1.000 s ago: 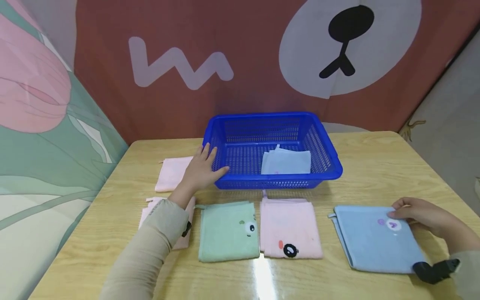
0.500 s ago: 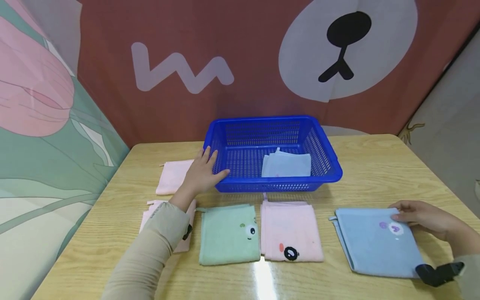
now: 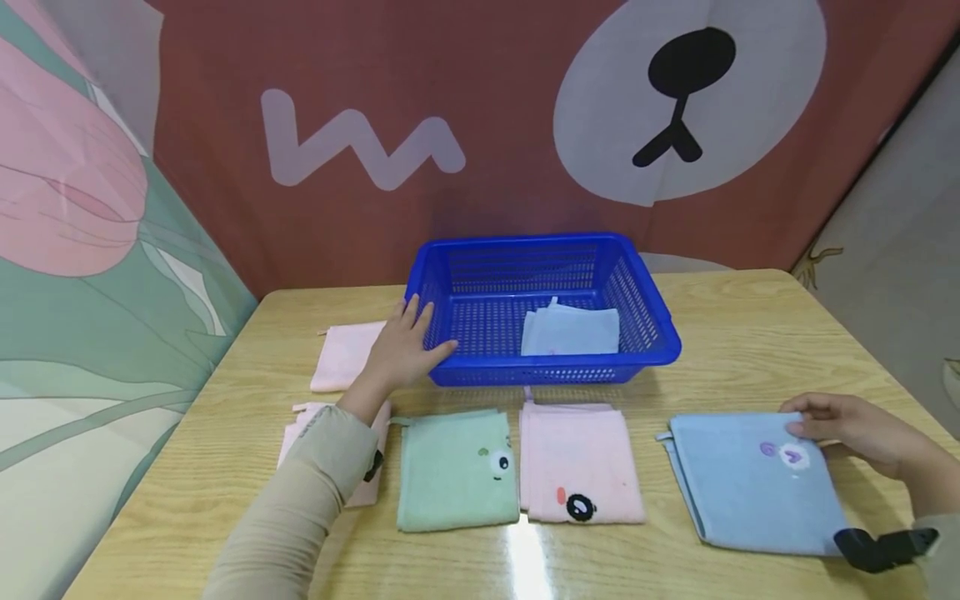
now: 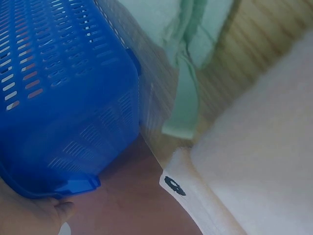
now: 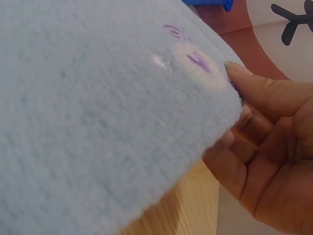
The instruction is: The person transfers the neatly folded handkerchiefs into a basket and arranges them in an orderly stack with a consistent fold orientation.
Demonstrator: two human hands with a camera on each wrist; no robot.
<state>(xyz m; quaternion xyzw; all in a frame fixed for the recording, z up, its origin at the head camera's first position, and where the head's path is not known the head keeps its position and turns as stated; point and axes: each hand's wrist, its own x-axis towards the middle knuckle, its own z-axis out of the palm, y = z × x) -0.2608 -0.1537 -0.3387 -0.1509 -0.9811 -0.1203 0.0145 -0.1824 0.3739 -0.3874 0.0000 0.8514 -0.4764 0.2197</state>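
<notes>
In the head view, my left hand rests on the left end of a blue plastic basket, fingers spread and thumb over its front corner. The left wrist view shows this hand right at the basket's rim. A folded light blue towel with a purple and white embroidered patch lies at the right. My right hand pinches its upper right edge, thumb on top and fingers underneath. From the right wrist, that towel fills much of the view, its edge raised over the table. Inside the basket lies another light blue towel.
A green folded towel and a pink one lie in front of the basket. Farther left are another pink towel and a pale pink towel partly hidden by my left sleeve. A brown printed curtain hangs behind the table.
The view has tilted slightly, so everything sits a little lower in it. My right hand keeps its pinch on the blue towel, and my left hand stays on the basket.
</notes>
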